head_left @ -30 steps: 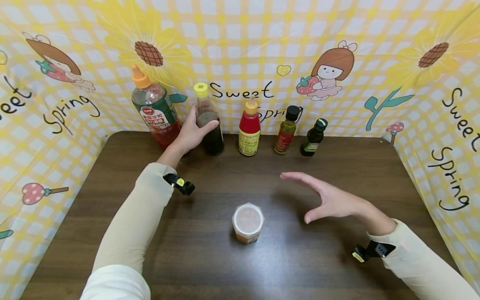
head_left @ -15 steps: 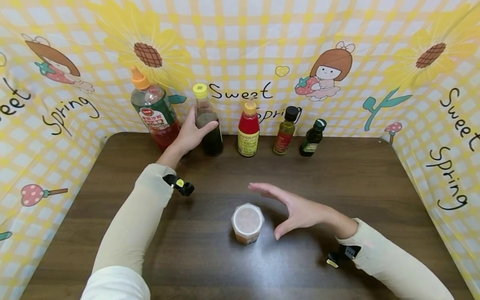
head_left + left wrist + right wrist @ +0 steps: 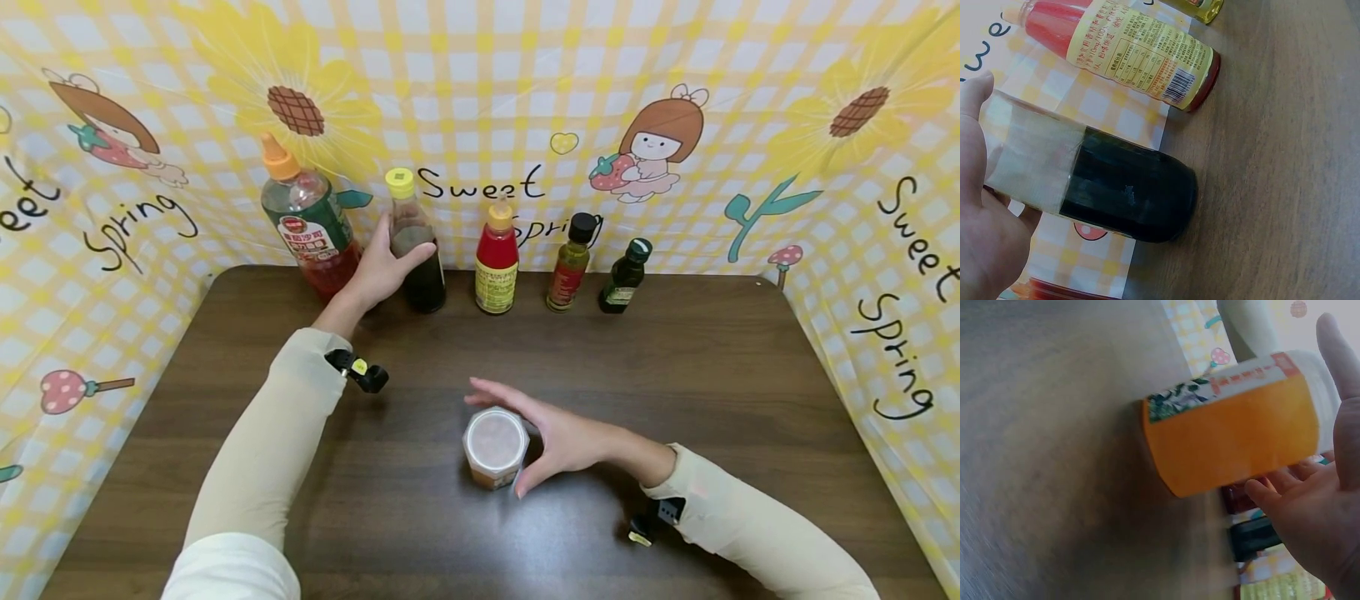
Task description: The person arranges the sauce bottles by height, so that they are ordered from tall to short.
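My left hand [image 3: 378,268] grips the upper part of a glass bottle [image 3: 424,279] of dark liquid, perhaps soy sauce, with a yellow cap. In the left wrist view the bottle [image 3: 1129,184] stands on the table, thumb and fingers on either side of its clear upper part. Around the right side of a lidded jar [image 3: 495,442] curves my right hand [image 3: 562,435], thumb and fingers spread apart. Orange contents and a label show on the jar [image 3: 1235,434] in the right wrist view; whether the fingers touch it I cannot tell.
Left of the left hand stands a large red sauce bottle [image 3: 311,225] with an orange nozzle. To the right, along the back edge, are a red squeeze bottle [image 3: 497,267], a black-capped oil bottle [image 3: 568,271] and a small dark green bottle [image 3: 624,279]. Patterned cloth [image 3: 480,100] hangs behind the brown table [image 3: 375,500].
My right hand has moved left across the table, from apart on the right to around the jar. The left hand stays on the dark bottle.
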Demonstrator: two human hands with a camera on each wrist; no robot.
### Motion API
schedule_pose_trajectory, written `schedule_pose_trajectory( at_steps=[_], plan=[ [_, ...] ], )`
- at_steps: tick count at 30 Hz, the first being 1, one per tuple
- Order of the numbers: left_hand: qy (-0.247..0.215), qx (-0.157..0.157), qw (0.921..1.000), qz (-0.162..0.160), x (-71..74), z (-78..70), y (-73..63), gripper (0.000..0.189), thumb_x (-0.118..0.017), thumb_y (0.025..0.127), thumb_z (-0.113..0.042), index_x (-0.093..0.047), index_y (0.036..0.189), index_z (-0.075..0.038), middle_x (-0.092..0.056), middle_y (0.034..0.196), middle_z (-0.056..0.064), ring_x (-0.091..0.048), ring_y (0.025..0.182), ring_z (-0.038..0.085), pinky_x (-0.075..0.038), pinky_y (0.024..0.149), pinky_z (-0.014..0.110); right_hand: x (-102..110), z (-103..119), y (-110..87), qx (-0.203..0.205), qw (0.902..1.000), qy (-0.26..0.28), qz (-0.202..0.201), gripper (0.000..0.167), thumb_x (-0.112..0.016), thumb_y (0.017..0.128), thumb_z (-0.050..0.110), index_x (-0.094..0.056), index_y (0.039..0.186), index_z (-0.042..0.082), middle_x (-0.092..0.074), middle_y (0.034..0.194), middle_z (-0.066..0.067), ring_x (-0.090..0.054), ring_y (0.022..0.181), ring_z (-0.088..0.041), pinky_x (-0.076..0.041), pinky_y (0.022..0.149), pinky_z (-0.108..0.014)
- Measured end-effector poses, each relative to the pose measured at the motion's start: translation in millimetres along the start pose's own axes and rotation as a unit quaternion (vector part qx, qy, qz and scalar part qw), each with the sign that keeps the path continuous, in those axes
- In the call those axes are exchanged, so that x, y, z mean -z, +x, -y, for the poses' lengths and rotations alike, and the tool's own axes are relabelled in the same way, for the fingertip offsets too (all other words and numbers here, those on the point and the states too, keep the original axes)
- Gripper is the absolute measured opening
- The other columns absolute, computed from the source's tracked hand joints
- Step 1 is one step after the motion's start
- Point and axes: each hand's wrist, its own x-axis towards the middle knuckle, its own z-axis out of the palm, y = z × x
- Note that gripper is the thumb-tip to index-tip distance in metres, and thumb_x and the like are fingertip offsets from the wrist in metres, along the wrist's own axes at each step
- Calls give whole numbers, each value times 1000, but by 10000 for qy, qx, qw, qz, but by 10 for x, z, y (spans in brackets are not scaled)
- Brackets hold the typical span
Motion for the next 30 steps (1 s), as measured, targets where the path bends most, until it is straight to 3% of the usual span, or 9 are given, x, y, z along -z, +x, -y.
schedule_pose_trajectory(
  at_steps=[4, 6, 13, 21, 30],
  plan=[
    [23, 114, 9999, 53, -11, -191, -81, 63, -66, 100, -15, -31, 150, -1, -43, 150, 18, -36, 144, 28, -24, 120, 45, -71, -33, 28, 39, 9997, 212, -74, 125, -91, 69, -7, -11, 163, 11, -36, 160, -12, -36, 145, -38, -27, 119, -37],
    [34, 153, 9999, 47, -9, -194, -81, 63, -67, 100, -16, -31, 150, -1, -42, 151, 18, -35, 144, 27, -23, 120, 45, -88, -47, 37, 68, 9993, 349, -115, 123, -90, 70, -6, -12, 163, 13, -38, 158, -16, -37, 143, -42, -28, 119, -37],
    [-27, 136, 9999, 54, -3, -184, -74, 63, -67, 99, -14, -31, 149, -1, -43, 150, 18, -36, 143, 27, -25, 119, 45, -122, -94, 65, 209, 9985, 406, -310, 111, -89, 71, -8, -23, 159, 8, -46, 149, -26, -46, 139, -32, -32, 116, -36],
    [-90, 35, 9999, 56, 4, -158, -57, 62, -67, 99, -14, -32, 149, -1, -46, 148, 19, -39, 141, 28, -26, 118, 45, -123, -133, 88, 207, 9980, 475, -374, 81, -88, 75, -3, -45, 143, 2, -56, 140, -22, -53, 132, -25, -39, 112, -36],
    [-107, -29, 9999, 58, 3, -163, -70, 61, -67, 99, -12, -32, 148, 0, -47, 146, 20, -40, 140, 28, -27, 117, 45, -116, -130, 94, 157, 9981, 465, -383, 73, -87, 77, 0, -49, 139, 5, -58, 137, -13, -54, 129, -25, -40, 111, -38]
  ],
)
